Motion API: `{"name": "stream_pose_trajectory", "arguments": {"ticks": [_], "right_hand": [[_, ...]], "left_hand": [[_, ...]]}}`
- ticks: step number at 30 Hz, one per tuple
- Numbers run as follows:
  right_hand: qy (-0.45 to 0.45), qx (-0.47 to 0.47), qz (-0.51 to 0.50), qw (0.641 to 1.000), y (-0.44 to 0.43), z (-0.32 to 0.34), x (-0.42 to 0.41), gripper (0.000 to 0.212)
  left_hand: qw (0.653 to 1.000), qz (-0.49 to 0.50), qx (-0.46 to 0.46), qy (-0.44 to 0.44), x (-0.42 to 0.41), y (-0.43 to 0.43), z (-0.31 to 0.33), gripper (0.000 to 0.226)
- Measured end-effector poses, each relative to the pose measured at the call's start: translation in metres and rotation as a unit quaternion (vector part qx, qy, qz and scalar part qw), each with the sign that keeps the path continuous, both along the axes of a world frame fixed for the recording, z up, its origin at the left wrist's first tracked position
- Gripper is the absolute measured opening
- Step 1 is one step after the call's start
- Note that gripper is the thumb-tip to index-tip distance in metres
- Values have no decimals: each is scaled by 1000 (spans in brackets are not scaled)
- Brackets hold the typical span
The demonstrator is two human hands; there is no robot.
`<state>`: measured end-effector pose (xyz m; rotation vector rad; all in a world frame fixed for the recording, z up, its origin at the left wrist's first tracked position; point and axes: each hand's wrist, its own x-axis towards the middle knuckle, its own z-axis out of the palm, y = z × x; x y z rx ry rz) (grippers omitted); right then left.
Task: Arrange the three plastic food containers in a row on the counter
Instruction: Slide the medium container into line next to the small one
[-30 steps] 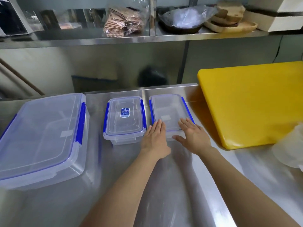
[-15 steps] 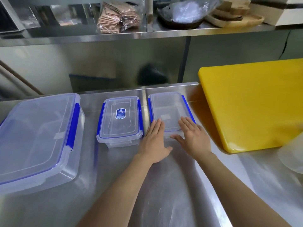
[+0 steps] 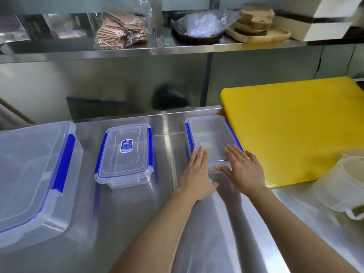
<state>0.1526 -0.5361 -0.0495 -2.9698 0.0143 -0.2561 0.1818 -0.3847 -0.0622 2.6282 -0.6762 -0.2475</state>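
Observation:
Three clear plastic containers with blue clips stand on the steel counter [image 3: 169, 223]. The large container [image 3: 33, 180] is at the left. The middle container [image 3: 126, 154], with a blue label on its lid, is in the centre. The small container [image 3: 208, 136] is at the right, its right side against the yellow cutting board [image 3: 295, 125]. My left hand [image 3: 197, 174] and my right hand [image 3: 244, 168] lie flat, fingers spread, with fingertips on the near edge of the small container's lid. Neither hand grips anything.
A translucent plastic tub [image 3: 342, 182] sits at the right, overlapping the board's near corner. A steel shelf [image 3: 177, 48] above the counter carries a bag of brown packets [image 3: 122, 30], a dark bowl in plastic wrap [image 3: 199, 28] and wooden trays [image 3: 258, 26].
The small container has slid right, away from the middle container, and now touches the yellow board. Both hands moved right with it. A gap has opened between the two small containers.

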Motion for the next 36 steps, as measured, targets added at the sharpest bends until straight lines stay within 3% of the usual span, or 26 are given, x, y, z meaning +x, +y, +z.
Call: {"name": "stream_pose_trajectory", "arguments": {"ticks": [4, 7, 11, 14, 19, 23, 36], "right_hand": [[-1, -15, -13, 1000, -5, -5, 1, 79], [43, -52, -10, 998, -5, -2, 5, 74], [-37, 28, 15, 999, 35, 22, 13, 71], [-23, 111, 68, 991, 80, 27, 22, 67], [51, 155, 144, 976, 155, 5, 41, 76], [36, 102, 197, 974, 188, -13, 54, 79], [62, 44, 188, 979, 170, -34, 64, 92]], "left_hand": [[999, -29, 8, 26, 5, 4, 6, 93], [999, -24, -6, -36, 4, 22, 11, 86], [971, 135, -122, -154, 6, 78, 16, 68], [931, 280, -137, -188, 12, 134, 15, 63], [934, 352, -32, -57, 22, 203, 1, 65], [936, 338, -86, 48, 27, 213, -8, 61], [938, 338, -67, 43, 29, 189, -16, 62]]}}
